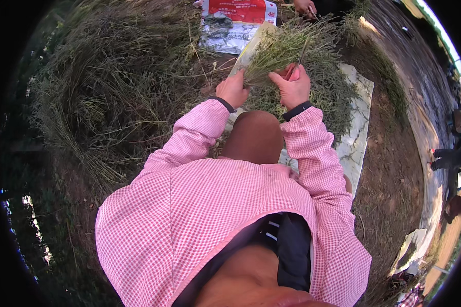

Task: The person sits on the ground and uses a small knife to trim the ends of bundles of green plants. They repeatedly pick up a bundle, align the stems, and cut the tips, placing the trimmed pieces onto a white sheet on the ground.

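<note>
My left hand grips the stem ends of a bunch of green leafy stalks, which fans out up and to the right. In my right hand are the pink-red handles of scissors or shears; the blade points upward beside the bunch. My right thumb and fingers are close to the stalks; whether they also touch them is hard to tell. Below both hands, cut greenery lies heaped on a pale sheet. Both my forearms are in pink checked sleeves.
A large pile of long stalks lies at the left. Beyond my hands is a red and white printed sack. A co-worker's hand is at the top. Another person stands at the far right, past bare soil.
</note>
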The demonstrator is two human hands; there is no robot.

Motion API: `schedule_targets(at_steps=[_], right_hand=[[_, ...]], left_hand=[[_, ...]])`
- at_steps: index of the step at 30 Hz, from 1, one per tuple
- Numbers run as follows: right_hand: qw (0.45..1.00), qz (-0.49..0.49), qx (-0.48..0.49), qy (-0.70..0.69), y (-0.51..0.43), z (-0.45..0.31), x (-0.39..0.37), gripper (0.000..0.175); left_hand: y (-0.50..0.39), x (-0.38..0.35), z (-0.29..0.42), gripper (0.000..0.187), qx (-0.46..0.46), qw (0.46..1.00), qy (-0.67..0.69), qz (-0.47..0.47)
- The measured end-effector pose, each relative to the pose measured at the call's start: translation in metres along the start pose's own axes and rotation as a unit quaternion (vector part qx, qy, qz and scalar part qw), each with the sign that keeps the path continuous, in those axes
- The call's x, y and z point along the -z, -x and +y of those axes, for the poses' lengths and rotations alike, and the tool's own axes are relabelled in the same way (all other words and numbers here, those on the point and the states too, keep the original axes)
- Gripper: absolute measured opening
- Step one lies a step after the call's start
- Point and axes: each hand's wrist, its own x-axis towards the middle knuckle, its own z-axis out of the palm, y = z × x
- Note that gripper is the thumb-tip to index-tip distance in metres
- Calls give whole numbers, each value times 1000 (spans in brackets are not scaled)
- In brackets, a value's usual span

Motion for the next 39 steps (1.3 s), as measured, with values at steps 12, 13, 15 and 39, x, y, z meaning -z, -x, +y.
schedule_targets(at_steps=[12, 13, 15, 39], right_hand=[[983, -44, 95, 148, 6, 22, 13, 20], [980, -46, 107, 159, 5, 21, 12, 20], [977, -37, 124, 171, 3, 20, 8, 20], [932, -90, 252, 243, 8, -18, -12, 23]], left_hand=[[-4, 20, -20, 22, 58, 838, 509, -190], [-4, 19, -21, 21, 74, 810, 549, -194], [-3, 17, -24, 15, 77, 787, 577, -203], [-32, -39, -41, 14, -88, 914, 395, 24]])
